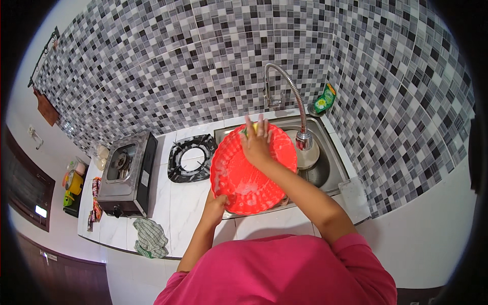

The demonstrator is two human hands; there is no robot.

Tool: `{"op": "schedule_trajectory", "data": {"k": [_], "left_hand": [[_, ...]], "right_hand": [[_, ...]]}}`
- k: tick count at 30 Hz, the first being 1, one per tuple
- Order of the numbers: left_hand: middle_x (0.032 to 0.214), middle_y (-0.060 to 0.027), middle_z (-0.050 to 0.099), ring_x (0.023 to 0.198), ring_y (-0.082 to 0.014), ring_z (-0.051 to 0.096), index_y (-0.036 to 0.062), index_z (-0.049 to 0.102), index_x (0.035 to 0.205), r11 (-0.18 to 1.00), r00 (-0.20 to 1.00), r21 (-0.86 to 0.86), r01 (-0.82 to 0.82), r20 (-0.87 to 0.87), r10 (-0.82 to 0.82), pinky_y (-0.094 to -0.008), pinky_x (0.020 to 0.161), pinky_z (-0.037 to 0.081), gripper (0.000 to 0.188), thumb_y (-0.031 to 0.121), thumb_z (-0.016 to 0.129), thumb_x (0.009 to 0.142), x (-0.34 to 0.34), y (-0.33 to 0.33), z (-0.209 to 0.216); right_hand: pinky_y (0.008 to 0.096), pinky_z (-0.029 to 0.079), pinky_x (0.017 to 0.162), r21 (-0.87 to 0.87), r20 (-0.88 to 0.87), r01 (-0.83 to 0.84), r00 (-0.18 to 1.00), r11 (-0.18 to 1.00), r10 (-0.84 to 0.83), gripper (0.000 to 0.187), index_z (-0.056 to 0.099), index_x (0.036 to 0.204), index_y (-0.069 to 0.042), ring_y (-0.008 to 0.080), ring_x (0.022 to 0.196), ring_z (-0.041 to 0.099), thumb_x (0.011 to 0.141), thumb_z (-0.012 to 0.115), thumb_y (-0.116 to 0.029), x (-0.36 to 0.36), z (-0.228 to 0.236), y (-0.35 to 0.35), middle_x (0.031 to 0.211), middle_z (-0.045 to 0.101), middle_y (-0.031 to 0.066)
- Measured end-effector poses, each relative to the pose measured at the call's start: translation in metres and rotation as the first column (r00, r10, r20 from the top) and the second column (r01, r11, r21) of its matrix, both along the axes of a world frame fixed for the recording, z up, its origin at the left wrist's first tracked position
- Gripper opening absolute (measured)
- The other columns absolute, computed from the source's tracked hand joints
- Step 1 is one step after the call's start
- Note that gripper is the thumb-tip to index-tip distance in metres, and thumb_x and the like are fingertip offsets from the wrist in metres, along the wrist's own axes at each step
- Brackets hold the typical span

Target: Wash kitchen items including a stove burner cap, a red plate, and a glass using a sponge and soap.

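Note:
A round red plastic tray (239,175) with a scalloped rim is tilted up over the near left part of the sink, streaked with white suds. My left hand (217,207) grips its lower left rim, thumb on the soapy face. Against the tray's upper part, my right hand (257,147) presses a yellow and green sponge (253,128), mostly covered by the fingers. The metal sink (333,170) lies behind and to the right, partly hidden by the tray. Inside it, a pale round bowl (308,156) sits below the faucet.
A flexible faucet (303,138) arches over the sink. A green soap pouch (324,100) stands in the back corner. Left of the tray lies a sudsy black stove drip pan (175,160); farther left are a gas stove (129,178) and a checked cloth (151,237) at the counter edge.

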State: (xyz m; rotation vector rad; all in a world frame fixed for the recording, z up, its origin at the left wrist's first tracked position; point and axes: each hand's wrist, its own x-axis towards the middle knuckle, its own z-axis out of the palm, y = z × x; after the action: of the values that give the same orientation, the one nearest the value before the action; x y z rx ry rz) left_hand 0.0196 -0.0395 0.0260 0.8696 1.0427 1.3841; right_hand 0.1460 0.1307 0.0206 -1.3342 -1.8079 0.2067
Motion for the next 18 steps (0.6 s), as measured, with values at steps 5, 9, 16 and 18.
{"op": "schedule_trajectory", "data": {"k": [5,9,16,18], "left_hand": [[0.107,-0.0090,0.054,0.087,-0.0171,0.053,-0.0008,0.037,0.125,0.999,0.999,-0.035,0.034,-0.020,-0.035,-0.0272,0.074,0.043,0.061,-0.004,0.040,0.064,-0.008,0.008,-0.012],[0.114,-0.0100,0.051,0.094,-0.0188,0.053,-0.0003,0.034,0.128,0.999,1.000,-0.045,-0.002,-0.028,0.001,-0.0281,0.079,0.044,0.066,-0.005,0.040,0.062,-0.011,0.007,-0.014],[0.129,-0.0121,0.043,0.119,-0.0225,0.041,0.0006,0.031,0.132,0.994,0.994,0.090,-0.062,0.098,0.053,-0.0339,0.100,0.032,0.047,0.017,0.044,0.089,0.008,0.001,-0.009],[0.134,-0.0120,0.038,0.122,-0.0223,0.038,0.0010,0.027,0.135,0.988,1.000,0.151,-0.017,0.017,0.015,-0.0348,0.103,0.028,0.051,0.034,0.034,0.096,0.004,0.006,-0.021]], "right_hand": [[0.0589,0.006,0.104,0.067,0.160,-0.489,0.865,0.869,0.475,0.053,0.025,0.139,-0.031,0.0416,0.134,0.004,0.090,0.042,-0.041,-0.027,0.008,-0.057,0.146,0.004,0.0212],[0.0575,0.006,0.104,0.082,0.369,-0.492,0.823,0.867,0.432,0.060,0.019,0.141,-0.027,0.0401,0.135,0.003,0.089,0.044,-0.043,-0.014,0.016,-0.047,0.147,0.004,0.0185],[0.0584,0.006,0.103,-0.097,-0.008,-0.116,0.993,0.988,0.116,0.067,0.008,0.143,-0.019,0.0404,0.135,0.002,0.089,0.045,-0.037,-0.014,0.008,-0.034,0.146,-0.004,0.0230],[0.0583,0.008,0.103,-0.074,0.020,-0.258,0.965,0.963,0.260,0.066,0.008,0.143,-0.019,0.0410,0.134,0.003,0.090,0.045,-0.030,-0.026,0.012,-0.059,0.145,-0.001,0.0243]]}}
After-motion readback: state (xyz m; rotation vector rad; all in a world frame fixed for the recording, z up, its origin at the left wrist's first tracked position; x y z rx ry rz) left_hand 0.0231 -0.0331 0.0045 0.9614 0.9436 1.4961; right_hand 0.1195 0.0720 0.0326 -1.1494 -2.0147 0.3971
